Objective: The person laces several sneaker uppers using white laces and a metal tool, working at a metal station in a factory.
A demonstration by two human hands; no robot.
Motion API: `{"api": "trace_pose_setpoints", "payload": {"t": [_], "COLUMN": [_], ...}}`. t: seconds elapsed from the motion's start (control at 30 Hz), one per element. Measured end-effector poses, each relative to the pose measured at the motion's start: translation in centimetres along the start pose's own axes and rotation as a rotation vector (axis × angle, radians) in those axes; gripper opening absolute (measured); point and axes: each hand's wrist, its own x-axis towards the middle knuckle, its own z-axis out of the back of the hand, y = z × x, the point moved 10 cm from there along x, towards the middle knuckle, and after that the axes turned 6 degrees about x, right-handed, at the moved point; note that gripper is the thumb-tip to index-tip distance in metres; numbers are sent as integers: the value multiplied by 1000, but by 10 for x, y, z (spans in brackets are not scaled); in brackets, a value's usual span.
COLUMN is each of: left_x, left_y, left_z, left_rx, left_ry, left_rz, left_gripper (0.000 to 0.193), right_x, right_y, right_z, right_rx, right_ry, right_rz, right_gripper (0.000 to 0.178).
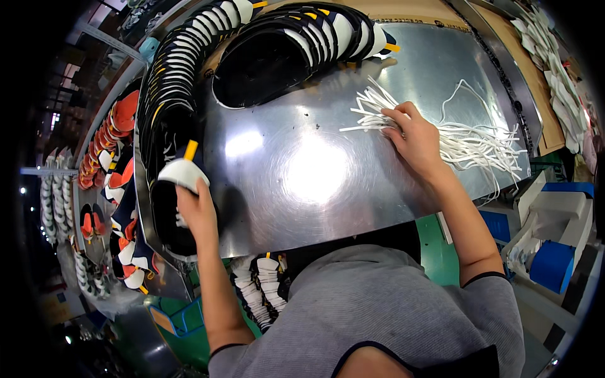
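Note:
My left hand (198, 213) is at the left edge of the metal table, closed on a shoe upper (183, 172) with a white heel, a dark inside and a yellow pull tab. Its fingertips are hidden inside the upper. Across the table, my right hand (416, 140) lies over a loose bundle of white shoelaces (469, 143), thumb and fingers pinching toward the lace ends on its left. How many laces are between those fingers is not visible.
Nested shoe uppers curve along the left edge in a long row (173, 79), with another row (328, 31) at the back. A metal-topped table (283, 214) spans the middle. Orange uppers (116, 126) hang at left. A white-and-blue machine (551, 252) stands at right.

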Motion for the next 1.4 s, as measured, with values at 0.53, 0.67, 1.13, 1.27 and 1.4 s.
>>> {"api": "trace_pose_setpoints", "payload": {"t": [0.53,0.67,1.13,1.27,1.4], "left_x": [40,130,-148,-173,-128], "left_y": [-87,-26,-232,-221,-213], "left_z": [-116,-158,-85,-117,-79], "left_rx": [-110,100,138,-24,-99], "left_ry": [69,-188,300,468,267], "left_rz": [-303,-63,-825,-727,-738], "left_gripper": [66,67,36,51,35], "right_x": [9,15,32,13,-27], "right_y": [9,34,72,145,90], "right_z": [-30,-10,59,172,223], "right_rx": [-46,102,1118,1426,1473], "right_ry": [56,20,53,35,-166], "right_rz": [119,113,-62,281,164], "right_gripper": [8,13,12,9,7]}}
